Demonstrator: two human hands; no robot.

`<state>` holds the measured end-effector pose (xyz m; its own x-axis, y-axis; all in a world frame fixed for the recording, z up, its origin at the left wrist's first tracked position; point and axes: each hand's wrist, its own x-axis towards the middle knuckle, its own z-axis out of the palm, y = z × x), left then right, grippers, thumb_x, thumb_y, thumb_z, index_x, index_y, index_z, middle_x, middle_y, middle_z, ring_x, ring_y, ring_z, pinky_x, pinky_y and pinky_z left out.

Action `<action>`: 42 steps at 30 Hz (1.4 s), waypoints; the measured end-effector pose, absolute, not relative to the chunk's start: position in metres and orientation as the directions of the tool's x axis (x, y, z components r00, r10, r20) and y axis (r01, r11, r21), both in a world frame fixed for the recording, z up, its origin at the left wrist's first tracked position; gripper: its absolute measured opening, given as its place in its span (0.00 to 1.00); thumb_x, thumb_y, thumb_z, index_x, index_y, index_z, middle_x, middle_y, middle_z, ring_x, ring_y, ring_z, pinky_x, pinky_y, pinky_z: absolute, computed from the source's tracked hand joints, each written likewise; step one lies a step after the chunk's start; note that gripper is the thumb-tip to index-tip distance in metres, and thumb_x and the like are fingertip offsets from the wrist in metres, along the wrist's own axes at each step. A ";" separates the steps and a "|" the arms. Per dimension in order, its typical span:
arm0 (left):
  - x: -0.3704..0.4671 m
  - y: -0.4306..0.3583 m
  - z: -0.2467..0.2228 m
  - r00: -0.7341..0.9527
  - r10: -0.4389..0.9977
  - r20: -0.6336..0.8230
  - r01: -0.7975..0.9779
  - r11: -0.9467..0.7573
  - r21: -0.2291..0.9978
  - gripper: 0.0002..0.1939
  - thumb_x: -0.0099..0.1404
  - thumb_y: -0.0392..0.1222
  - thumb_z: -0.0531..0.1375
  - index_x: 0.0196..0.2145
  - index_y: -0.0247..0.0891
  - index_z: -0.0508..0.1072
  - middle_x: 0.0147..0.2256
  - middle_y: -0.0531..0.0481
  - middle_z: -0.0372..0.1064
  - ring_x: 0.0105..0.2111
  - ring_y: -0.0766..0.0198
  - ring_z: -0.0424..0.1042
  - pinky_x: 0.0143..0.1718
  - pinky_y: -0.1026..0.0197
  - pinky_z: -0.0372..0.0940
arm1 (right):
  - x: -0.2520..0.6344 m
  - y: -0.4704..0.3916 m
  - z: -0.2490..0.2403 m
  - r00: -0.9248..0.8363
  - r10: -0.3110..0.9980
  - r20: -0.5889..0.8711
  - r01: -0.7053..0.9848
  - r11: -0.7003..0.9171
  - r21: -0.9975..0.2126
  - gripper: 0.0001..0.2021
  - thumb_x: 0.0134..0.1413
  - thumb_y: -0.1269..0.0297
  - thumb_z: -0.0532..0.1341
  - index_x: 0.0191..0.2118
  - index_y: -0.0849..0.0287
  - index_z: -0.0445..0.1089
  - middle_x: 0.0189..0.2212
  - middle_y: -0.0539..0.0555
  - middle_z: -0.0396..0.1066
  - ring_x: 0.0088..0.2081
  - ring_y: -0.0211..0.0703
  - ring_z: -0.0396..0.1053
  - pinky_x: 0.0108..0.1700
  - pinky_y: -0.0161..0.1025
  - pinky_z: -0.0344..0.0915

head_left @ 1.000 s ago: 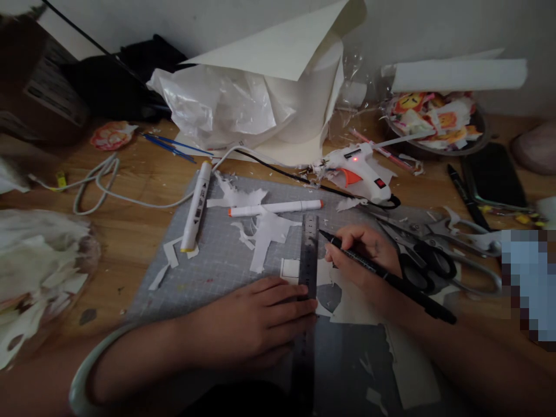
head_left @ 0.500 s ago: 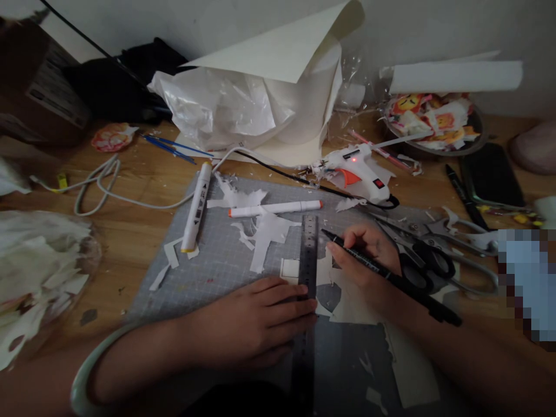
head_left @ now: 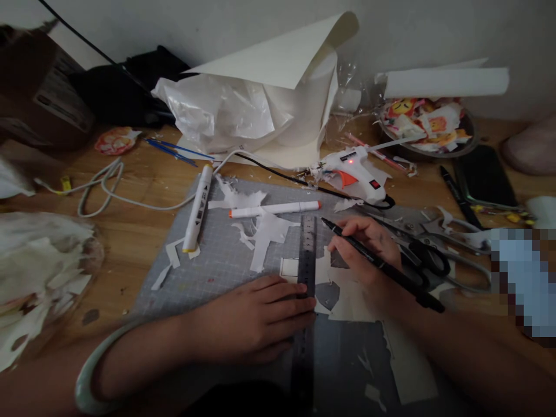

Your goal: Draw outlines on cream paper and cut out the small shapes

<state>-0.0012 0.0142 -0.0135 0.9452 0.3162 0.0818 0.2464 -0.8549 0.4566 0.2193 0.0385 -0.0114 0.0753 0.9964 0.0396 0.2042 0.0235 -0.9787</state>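
Right hand (head_left: 369, 249) has been lifting slightly, fingers pinching the black pen (head_left: 382, 265) beside the ruler (head_left: 306, 272), centre frame. Left hand (head_left: 256, 318) is pressing flat, fingers together, on the ruler. Scissors (head_left: 428, 255) are crowding right; cutting mat (head_left: 217, 260) is lying open left.

Dim, warm indoor light; shadowed foreground, brighter back wall, blurred and stretched edges.

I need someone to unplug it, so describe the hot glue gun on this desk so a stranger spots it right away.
Start at the grey cutting mat in the middle of the wooden desk and look just past its far right corner. The glue gun lies there on its side among paper scraps. It is the only white tool with an orange trigger and a small red light.
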 end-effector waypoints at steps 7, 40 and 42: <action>-0.001 0.015 -0.013 0.949 0.304 0.085 0.234 -0.858 0.456 0.18 0.70 0.40 0.52 0.56 0.34 0.65 0.56 0.48 0.66 0.59 0.58 0.59 0.62 0.56 0.49 | 0.225 0.042 -0.023 0.063 0.996 0.060 0.123 0.052 -0.991 0.05 0.54 0.66 0.60 0.31 0.53 0.62 0.19 0.43 0.66 0.22 0.37 0.68 0.26 0.33 0.63; -0.002 0.015 -0.014 0.952 0.292 0.094 0.239 -0.898 0.371 0.18 0.71 0.43 0.52 0.56 0.37 0.65 0.57 0.52 0.65 0.59 0.60 0.59 0.62 0.58 0.46 | 0.218 0.044 -0.013 0.109 0.993 0.049 0.246 0.021 -0.969 0.04 0.48 0.66 0.60 0.27 0.55 0.63 0.17 0.43 0.59 0.17 0.33 0.57 0.18 0.30 0.52; -0.001 0.012 -0.015 0.953 0.284 0.105 0.237 -0.915 0.326 0.19 0.71 0.45 0.52 0.56 0.37 0.66 0.57 0.52 0.66 0.58 0.59 0.60 0.61 0.57 0.47 | 0.217 0.044 -0.014 0.107 0.993 0.045 0.269 0.014 -0.963 0.05 0.50 0.65 0.60 0.27 0.56 0.63 0.17 0.43 0.59 0.18 0.33 0.57 0.19 0.30 0.52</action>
